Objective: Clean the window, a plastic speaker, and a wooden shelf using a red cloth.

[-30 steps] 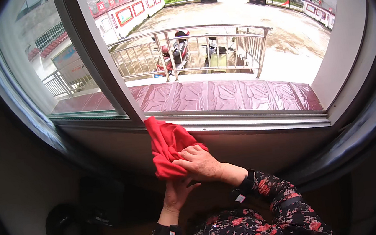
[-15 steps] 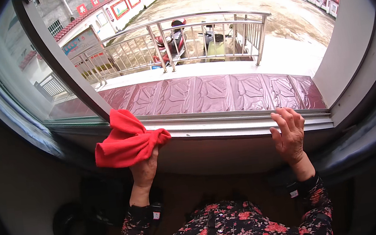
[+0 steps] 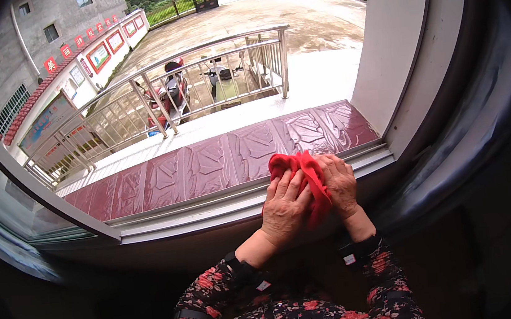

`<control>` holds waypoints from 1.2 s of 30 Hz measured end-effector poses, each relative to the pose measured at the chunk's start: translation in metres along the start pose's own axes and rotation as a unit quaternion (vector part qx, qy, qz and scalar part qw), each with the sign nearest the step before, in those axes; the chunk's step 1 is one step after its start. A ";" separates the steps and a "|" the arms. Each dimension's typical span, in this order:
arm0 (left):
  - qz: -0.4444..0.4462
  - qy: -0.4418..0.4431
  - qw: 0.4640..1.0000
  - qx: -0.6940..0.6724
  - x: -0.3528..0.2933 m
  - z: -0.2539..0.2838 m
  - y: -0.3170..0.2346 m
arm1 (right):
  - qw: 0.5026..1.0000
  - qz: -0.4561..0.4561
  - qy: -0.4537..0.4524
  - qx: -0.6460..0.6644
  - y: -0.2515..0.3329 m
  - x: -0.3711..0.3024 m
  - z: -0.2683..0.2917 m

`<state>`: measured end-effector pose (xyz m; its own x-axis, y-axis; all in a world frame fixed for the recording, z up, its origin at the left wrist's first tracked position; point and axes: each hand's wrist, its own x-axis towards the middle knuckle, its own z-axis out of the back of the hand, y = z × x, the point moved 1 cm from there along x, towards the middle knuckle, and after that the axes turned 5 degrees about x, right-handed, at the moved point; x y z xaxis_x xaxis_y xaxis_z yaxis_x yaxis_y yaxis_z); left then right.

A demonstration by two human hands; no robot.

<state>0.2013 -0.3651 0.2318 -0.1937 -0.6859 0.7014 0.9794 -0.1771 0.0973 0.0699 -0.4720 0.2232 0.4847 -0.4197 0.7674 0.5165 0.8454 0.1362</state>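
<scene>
A bunched red cloth (image 3: pixel 316 192) lies over the white window track (image 3: pixel 224 217), toward the right end of the opening. My left hand (image 3: pixel 285 205) presses on the cloth's left side, its fingers curled into the folds. On the other side, my right hand (image 3: pixel 340 183) grips the cloth with bent fingers, close beside the left. The fingertips of both hands are partly hidden by the fabric. Past the track runs a dark red, embossed tiled sill (image 3: pixel 206 168).
A sliding window frame (image 3: pixel 47 187) stands at the left, and a pale window jamb (image 3: pixel 392 64) bounds the right. Beyond the sill are a metal railing (image 3: pixel 153 74), a red motorbike (image 3: pixel 174 93) and a pale green scooter (image 3: pixel 223 88) in a paved yard.
My left hand has carried the red cloth rightward from near the sliding frame to the track beside my right hand. Now my right hand holds the cloth too. The view has turned.
</scene>
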 end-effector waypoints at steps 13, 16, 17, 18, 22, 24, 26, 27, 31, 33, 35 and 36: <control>0.283 0.058 0.758 -0.585 -0.028 0.040 0.028 | 0.921 0.072 0.032 0.382 0.083 0.018 0.044; 0.330 0.018 0.613 -0.718 -0.038 0.044 0.024 | 0.941 0.048 0.005 0.334 0.094 0.017 0.039; 0.328 0.055 0.655 -0.678 -0.044 0.047 0.022 | 0.944 0.050 0.017 0.324 0.089 0.011 0.032; 0.328 0.093 0.695 -0.633 -0.051 0.050 0.021 | 0.947 0.051 0.030 0.316 0.090 0.008 0.029; 0.281 0.142 0.784 -0.536 -0.078 0.066 0.028 | 0.962 0.112 -0.006 0.250 0.091 -0.004 0.037; 0.312 0.118 0.739 -0.586 -0.086 0.083 0.025 | 0.975 0.100 -0.043 0.194 0.080 -0.010 0.054; 0.351 0.152 0.736 -0.558 -0.113 0.091 0.037 | 0.991 0.072 -0.079 0.081 0.054 -0.026 0.061; 0.368 0.152 0.749 -0.529 -0.130 0.095 0.043 | 0.996 0.048 -0.072 0.033 0.045 -0.031 0.063; 0.509 0.119 0.649 -0.552 -0.212 0.088 0.062 | 0.997 -0.021 -0.071 0.018 0.053 -0.045 0.036; 0.589 0.093 0.591 -0.544 -0.243 0.092 0.065 | 0.996 0.011 -0.061 0.057 0.079 -0.040 0.020; 0.603 0.086 0.581 -0.541 -0.257 0.094 0.061 | 0.994 0.059 -0.042 0.081 0.118 -0.030 0.006; 0.616 0.078 0.572 -0.536 -0.263 0.096 0.059 | 0.992 0.089 -0.031 0.089 0.141 -0.027 -0.004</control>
<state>0.3154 -0.1270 0.1210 0.5207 -0.7959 -0.3089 -0.2048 0.2348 -0.9502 0.1324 -0.3427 0.2190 0.5104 -0.2426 0.8250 0.2919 0.9513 0.0991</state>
